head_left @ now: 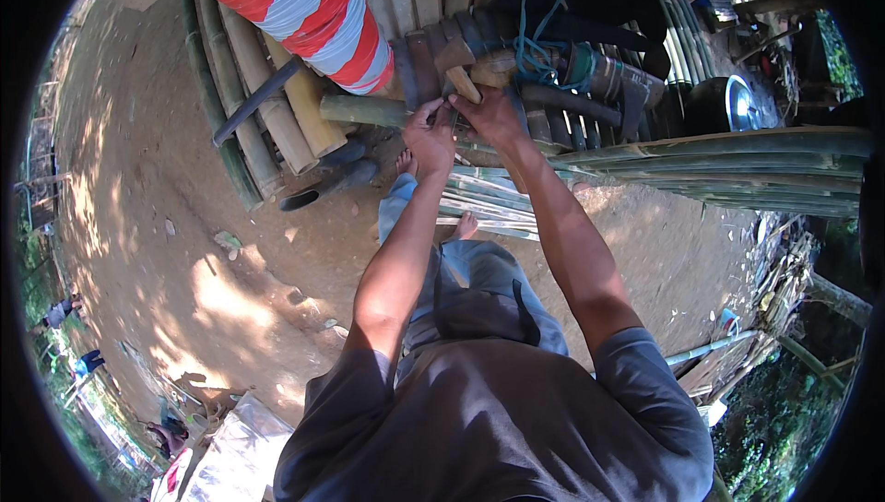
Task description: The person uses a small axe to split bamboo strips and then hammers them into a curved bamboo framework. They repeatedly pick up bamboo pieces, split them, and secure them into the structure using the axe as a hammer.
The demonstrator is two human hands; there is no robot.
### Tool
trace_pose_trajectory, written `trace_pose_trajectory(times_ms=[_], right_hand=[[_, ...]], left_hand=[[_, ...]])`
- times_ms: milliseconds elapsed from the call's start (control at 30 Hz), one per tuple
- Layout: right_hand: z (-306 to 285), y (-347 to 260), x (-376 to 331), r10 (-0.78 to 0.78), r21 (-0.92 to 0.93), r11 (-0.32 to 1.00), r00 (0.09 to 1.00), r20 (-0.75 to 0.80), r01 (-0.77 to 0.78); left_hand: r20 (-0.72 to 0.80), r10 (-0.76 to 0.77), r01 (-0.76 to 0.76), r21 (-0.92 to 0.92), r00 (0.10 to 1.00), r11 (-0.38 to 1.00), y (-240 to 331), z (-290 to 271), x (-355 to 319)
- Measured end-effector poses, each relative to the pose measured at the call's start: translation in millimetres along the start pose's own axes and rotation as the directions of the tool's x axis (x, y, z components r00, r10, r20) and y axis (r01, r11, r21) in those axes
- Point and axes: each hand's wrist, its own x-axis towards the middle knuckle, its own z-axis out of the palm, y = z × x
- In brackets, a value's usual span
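Note:
My left hand (430, 136) and my right hand (490, 118) meet over the near edge of a slatted bamboo bench. Both are closed, with fingertips pinched close together; what lies between them is too small and hidden to name. Just past the fingers is a short, pale wooden piece (464, 84) with a darker brown end; whether the right hand touches it I cannot tell. Left of my left hand lies a green bamboo section (364, 111). To the right of my right hand are a dark-bladed tool (636, 107) and a blue-green cord (535, 58).
A red and white striped bundle (313, 18) stands at the back left. Beside it are bamboo poles (267, 101) and dark boots (332, 184). Long green bamboo poles (719, 161) run to the right, near a dark pot (724, 106). My bare feet (464, 226) are below.

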Motion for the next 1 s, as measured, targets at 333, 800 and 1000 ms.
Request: trace_pose_trajectory(times_ms=[333, 800, 1000], right_hand=[[-11, 1, 4, 0.129, 0.103, 0.985, 0.988, 0.083, -0.137], [-7, 9, 9, 0.079, 0.095, 0.992, 0.996, 0.047, -0.083], [-11, -5, 1, 0.056, 0.097, 0.993, 0.997, 0.048, -0.060]], left_hand=[[-0.033, -0.025, 0.024, -0.010, 0.999, 1.000, -4, 3, 4], [-0.030, -0.007, 0.009, 0.067, 1.000, 0.998, -1, 5, 3], [-0.022, 0.065, -0.062, 0.119, 0.998, 0.991, -8, 4, 4]])
